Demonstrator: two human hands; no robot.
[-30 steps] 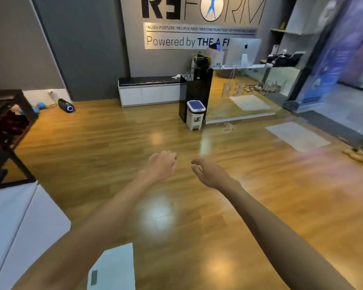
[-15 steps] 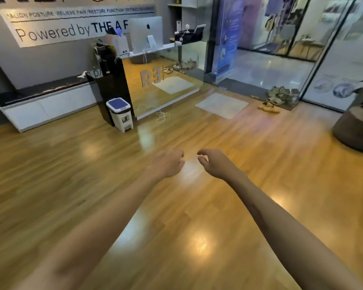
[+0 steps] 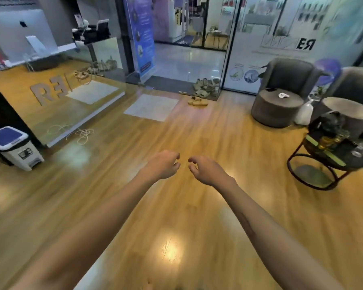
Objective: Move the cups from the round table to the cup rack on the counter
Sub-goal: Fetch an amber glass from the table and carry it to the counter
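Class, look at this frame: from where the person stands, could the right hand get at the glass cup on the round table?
Probably not yet. The right hand hangs empty over bare floor, well short of the round table at far right, where the glass cup stands. Nothing blocks the path; they must step closer.

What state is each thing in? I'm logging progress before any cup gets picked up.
Left hand: empty, fingers loosely curled, held over the floor.
Right hand: empty, fingers loosely curled, beside the left.
Round table: loaded with dark clutter, not yet reached.
Glass: upright on the table's right side.
Bin: lid closed.
Armchair: unoccupied, a small white item on its seat.
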